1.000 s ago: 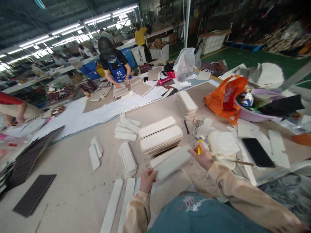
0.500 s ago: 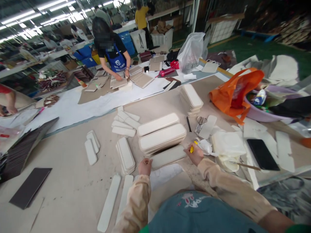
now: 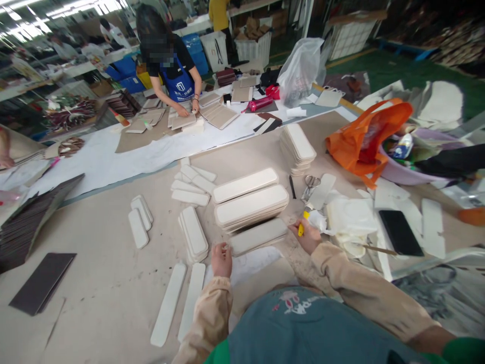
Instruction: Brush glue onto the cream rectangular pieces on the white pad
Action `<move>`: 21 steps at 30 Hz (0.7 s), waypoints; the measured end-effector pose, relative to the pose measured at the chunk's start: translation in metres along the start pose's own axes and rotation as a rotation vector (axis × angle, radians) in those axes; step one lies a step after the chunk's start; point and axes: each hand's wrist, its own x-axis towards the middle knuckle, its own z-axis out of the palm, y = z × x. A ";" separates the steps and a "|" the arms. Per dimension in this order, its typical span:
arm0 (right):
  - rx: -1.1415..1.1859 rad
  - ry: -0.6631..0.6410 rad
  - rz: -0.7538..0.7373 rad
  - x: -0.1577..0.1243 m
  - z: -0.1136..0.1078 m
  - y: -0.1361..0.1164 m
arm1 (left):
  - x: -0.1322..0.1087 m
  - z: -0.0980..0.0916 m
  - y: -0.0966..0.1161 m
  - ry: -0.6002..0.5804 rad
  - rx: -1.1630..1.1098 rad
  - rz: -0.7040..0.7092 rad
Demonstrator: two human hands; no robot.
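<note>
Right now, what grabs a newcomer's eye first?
The bright orange bag at the table's right, slumped against a lilac basin. Centre, stacked cream panels; the left hand and the right hand, gripping a yellow-handled tool, touch the nearest panel.

Left hand (image 3: 222, 259) low centre, knuckles up, fingers curled under, fingertips pressed down at near end of work, wrist straight. Left forearm in beige sleeve runs back toward body, elbow bent close to torso. Right hand (image 3: 308, 235) further right, slightly forward of left, closed in fist, thumb side up, palm turned inward. Right forearm in same beige sleeve angles from lower right, elbow out wide. Hands well apart, both at similar height.
</note>
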 end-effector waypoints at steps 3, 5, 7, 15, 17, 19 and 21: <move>-0.078 -0.018 -0.029 -0.020 -0.024 0.003 | -0.033 -0.003 -0.021 -0.013 -0.018 0.198; -0.045 -0.056 -0.041 -0.036 -0.044 0.009 | -0.059 -0.004 -0.039 -0.037 0.032 0.296; 0.010 -0.096 -0.054 -0.051 -0.067 0.017 | -0.084 -0.005 -0.058 -0.069 0.111 0.324; 0.065 0.256 0.061 -0.089 -0.161 0.036 | -0.128 -0.003 -0.100 -0.200 0.403 0.312; 0.085 0.316 0.152 -0.092 -0.174 0.039 | -0.128 -0.003 -0.097 -0.218 0.443 0.316; 0.080 0.322 0.226 -0.094 -0.183 0.045 | -0.128 -0.005 -0.093 -0.231 0.480 0.318; 0.054 0.289 0.264 -0.094 -0.186 0.053 | -0.130 -0.007 -0.089 -0.236 0.512 0.311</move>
